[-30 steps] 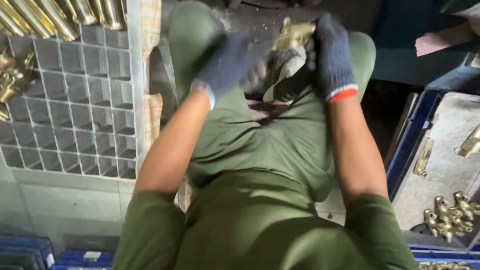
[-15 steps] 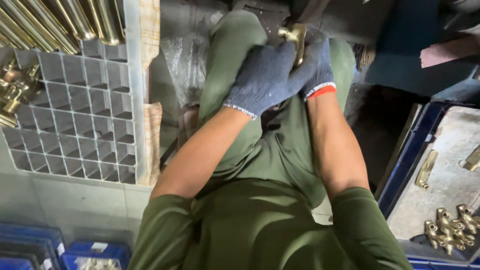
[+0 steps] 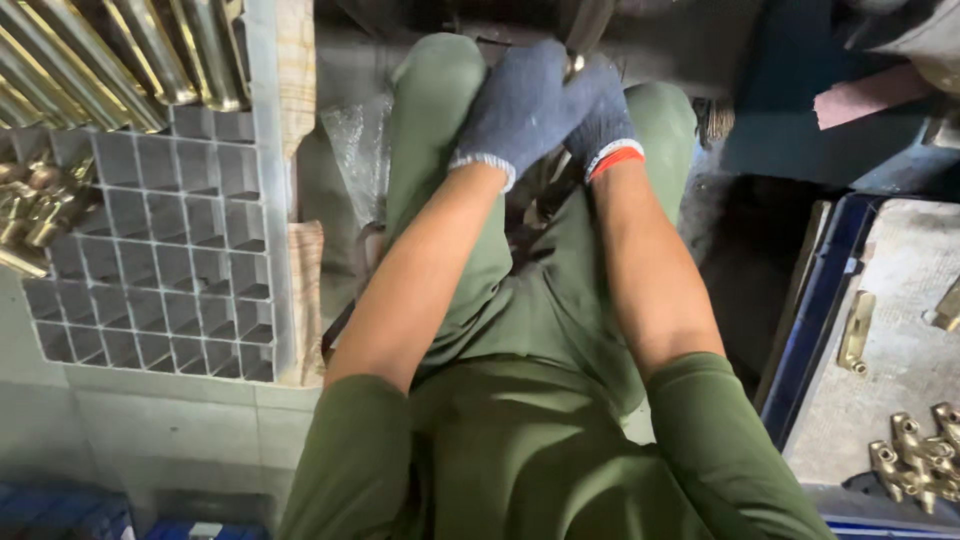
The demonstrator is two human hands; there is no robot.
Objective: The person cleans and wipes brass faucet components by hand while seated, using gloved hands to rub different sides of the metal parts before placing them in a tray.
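Clasping one brass piece (image 3: 574, 64), both gloved hands: left hand (image 3: 520, 105), right hand (image 3: 603, 122) (grid crate (image 3: 170, 290) near).

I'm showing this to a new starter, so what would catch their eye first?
Two gloved hands, left hand over right hand, pressed together at top centre above green-trousered knees. A grey grid tray with brass rods sits at left, and small brass fittings lie in a blue-edged tray at right.

Grey tray (image 3: 900, 330) bears scattered brass fittings (image 3: 915, 455).
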